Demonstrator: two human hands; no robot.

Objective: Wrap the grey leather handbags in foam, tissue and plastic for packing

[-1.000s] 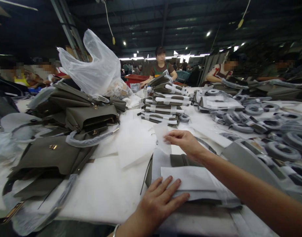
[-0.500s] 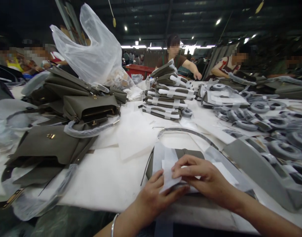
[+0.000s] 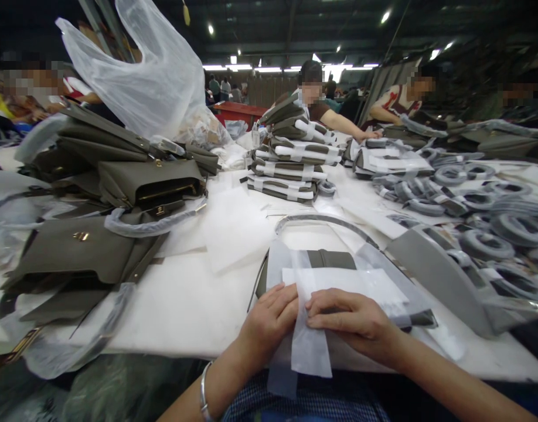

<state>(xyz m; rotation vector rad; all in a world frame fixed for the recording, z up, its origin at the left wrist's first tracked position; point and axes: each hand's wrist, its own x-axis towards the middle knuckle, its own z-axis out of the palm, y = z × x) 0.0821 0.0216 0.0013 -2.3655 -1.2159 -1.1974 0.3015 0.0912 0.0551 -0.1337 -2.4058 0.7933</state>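
An olive bag [image 3: 334, 259] lies at the table's front edge, partly covered by translucent wrapping and a white sheet [image 3: 357, 287]. Its wrapped handle [image 3: 334, 220] arches behind it. A translucent strip [image 3: 310, 346] runs down over the bag's front and hangs past the edge. My left hand [image 3: 271, 316] lies at the strip's left side with fingers together, pressing on the bag and sheet. From the right, my right hand [image 3: 352, 322] pinches the strip's right edge between thumb and fingers.
Olive bags [image 3: 75, 252] are heaped on the left below a large plastic bag [image 3: 141, 76]. Wrapped bags [image 3: 295, 153] form a stack behind. Wrapped rolls [image 3: 484, 240] and a grey panel [image 3: 440, 281] lie right. Across the table, a person [image 3: 313, 97] reaches out an arm.
The strip, earlier bunched between my hands, now hangs down over the bag's front, and more of the white sheet shows. The person's hand across the table has moved right and down to the wrapped bags.
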